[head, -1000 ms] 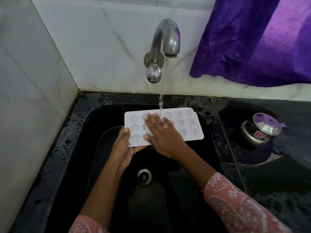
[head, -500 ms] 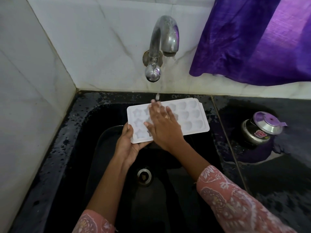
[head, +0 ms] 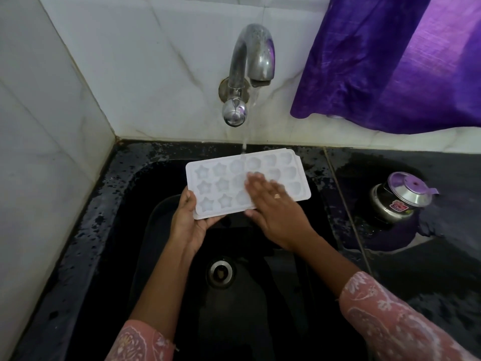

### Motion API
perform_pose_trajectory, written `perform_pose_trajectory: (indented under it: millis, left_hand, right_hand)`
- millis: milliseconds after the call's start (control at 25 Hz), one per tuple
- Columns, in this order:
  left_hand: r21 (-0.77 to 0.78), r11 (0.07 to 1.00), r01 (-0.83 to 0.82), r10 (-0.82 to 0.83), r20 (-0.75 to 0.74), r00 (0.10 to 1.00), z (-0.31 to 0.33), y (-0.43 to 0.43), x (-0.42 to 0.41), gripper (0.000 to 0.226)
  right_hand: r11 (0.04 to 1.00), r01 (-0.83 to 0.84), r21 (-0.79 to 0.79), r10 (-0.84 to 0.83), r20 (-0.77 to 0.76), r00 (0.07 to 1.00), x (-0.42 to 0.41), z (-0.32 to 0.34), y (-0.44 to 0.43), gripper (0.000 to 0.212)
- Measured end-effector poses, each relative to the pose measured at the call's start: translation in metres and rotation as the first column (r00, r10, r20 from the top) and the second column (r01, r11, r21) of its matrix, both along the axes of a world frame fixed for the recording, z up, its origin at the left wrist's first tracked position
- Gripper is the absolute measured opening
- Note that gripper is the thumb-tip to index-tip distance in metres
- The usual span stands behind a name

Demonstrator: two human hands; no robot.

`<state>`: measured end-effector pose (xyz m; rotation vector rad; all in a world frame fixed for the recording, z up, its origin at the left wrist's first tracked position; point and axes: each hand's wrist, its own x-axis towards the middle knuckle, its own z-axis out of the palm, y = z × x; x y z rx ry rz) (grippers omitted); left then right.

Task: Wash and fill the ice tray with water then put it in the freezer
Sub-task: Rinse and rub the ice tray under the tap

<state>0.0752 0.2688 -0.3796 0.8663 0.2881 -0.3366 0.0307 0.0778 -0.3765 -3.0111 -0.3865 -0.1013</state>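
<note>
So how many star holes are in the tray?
6 stars, at the left end of the tray: two columns of three, beside the left hand. The right hand covers some holes, so more may be hidden.

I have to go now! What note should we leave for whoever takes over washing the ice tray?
Left hand grips the ice tray by its near left corner, thumb on top.
Right hand lies flat across the tray's cells, fingers straight and blurred.
The tray is held above the sink, under the tap; water runs onto its far edge.
Done: the wash is under way. Whether the cells are full cannot be told.
Left: finish rinsing, fill the cells, turn off the tap, and carry the tray to the freezer, which is not in view.
</note>
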Motion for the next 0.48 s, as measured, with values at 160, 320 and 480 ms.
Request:
perform_pose_trajectory:
  millis: [160,320,480]
  left_hand:
    - [0.039,0.999,-0.022,0.022,0.001,1.0,-0.001,0.011,-0.002,0.029]
    - [0.05,0.999,0.012,-0.013,0.004,1.0,0.003,-0.001,-0.005,0.027]
    - [0.039,0.998,0.045,-0.044,-0.02,0.999,0.004,-0.003,-0.006,0.028]
  right_hand:
    - [0.96,0.279,-0.005,-0.279,0.031,0.96,0.005,0.003,-0.026,0.085]
    - [0.968,0.224,0.111,-0.223,-0.026,0.974,0.022,0.008,0.027,0.08]
    - [0.993,-0.088,0.078,0.091,-0.034,0.995,0.014,0.005,0.088,0.067]
